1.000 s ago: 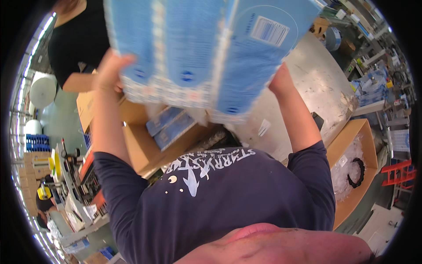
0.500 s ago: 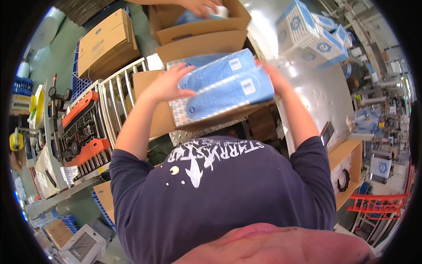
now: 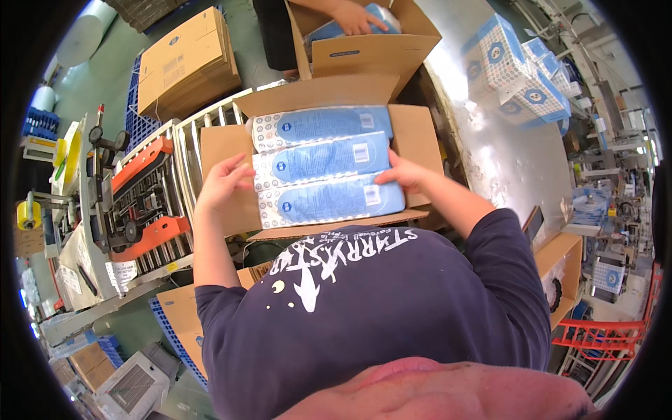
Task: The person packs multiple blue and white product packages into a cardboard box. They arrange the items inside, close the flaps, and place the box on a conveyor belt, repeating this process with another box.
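Three blue-and-white plastic-wrapped packs lie side by side in an open cardboard carton (image 3: 227, 147) in front of me: a far pack (image 3: 322, 126), a middle pack (image 3: 325, 158) and a near pack (image 3: 329, 199). My left hand (image 3: 227, 180) hovers over the carton's left flap, fingers spread, just beside the left end of the middle pack. At the opposite end, my right hand (image 3: 407, 175) rests its fingertips on the right ends of the middle and near packs, thumb and finger apart. Neither hand grips anything.
Beyond my carton, a co-worker's hand (image 3: 360, 17) touches a blue pack inside another open carton (image 3: 371, 56). Flattened cartons (image 3: 183, 63) are stacked at the far left, near a roller conveyor (image 3: 189, 147). Blue-and-white packs (image 3: 535, 98) stand on the metal table (image 3: 483, 161) at right.
The two nearer packs, tilted and raised between my hands before, now lie level in the carton. My left hand has drawn off to the left, and the right hand has loosened.
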A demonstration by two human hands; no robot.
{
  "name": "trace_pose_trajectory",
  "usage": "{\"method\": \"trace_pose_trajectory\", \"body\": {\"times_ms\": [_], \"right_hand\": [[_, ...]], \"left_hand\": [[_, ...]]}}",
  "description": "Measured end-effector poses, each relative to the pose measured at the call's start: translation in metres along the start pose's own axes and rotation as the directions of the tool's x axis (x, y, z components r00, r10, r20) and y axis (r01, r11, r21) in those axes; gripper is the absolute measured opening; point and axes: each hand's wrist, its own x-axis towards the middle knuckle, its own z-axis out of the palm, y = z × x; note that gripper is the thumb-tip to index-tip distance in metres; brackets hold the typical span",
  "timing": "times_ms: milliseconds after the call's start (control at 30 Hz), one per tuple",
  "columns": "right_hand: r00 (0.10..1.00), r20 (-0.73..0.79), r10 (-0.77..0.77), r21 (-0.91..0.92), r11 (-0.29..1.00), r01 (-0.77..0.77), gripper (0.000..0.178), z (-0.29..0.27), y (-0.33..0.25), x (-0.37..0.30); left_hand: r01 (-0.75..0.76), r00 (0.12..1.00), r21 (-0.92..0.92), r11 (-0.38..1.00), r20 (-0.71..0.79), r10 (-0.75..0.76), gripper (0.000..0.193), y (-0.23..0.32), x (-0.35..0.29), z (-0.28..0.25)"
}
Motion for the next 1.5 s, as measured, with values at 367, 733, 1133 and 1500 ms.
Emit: {"method": "trace_pose_trajectory", "body": {"times_ms": [367, 733, 1133, 1500], "right_hand": [[0.918, 0.258, -0.300, -0.966, -0.055, 0.254, 0.073, -0.015, 0.020, -0.004], [0.861, 0.195, -0.469, -0.056, 0.871, 0.487, 0.051, -0.090, -0.058, -0.001], [0.509, 0.381, -0.772, -0.874, -0.120, 0.471, 0.036, -0.009, -0.166, 0.081], [0.894, 0.151, -0.422, -0.985, 0.009, 0.171, 0.080, 0.060, -0.002, 0.071]], "left_hand": [[0.128, 0.983, 0.234, 0.964, 0.098, -0.154, 0.053, 0.076, -0.034, 0.042], [-0.111, 0.785, 0.710, 0.696, 0.492, -0.377, 0.116, 0.076, -0.094, 0.097], [-0.036, 0.984, 0.951, 0.307, -0.019, 0.175, 0.126, 0.016, 0.017, 0.144], [-0.065, 0.974, -0.274, 0.959, -0.227, 0.001, 0.054, -0.058, 0.056, 0.020]]}}
